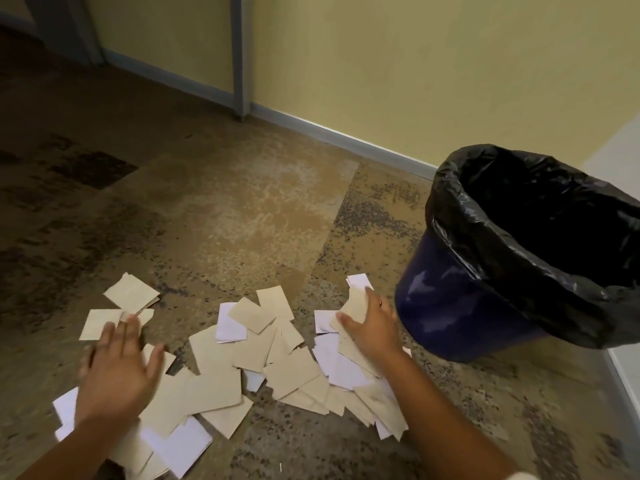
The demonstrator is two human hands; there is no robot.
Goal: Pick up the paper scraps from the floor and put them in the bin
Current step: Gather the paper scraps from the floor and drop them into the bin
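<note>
Scraps (242, 358) spread on floor (225, 209) beside bin (460, 306); your left hand (117, 372) and right hand (372, 327) flat, apart, fingers straight, flanking pile to rake it together.

The paper scraps (221, 362) are matt, some tan like kraft paper, some smooth white. The floor (242, 209) is rough, speckled carpet. The bin (446, 306) is glossy dark blue plastic, lined with a crinkled, shiny black plastic bag (512, 244)

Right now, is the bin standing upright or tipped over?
Upright. The bin stands on the floor with its open mouth facing up, black liner folded over the rim.
</note>
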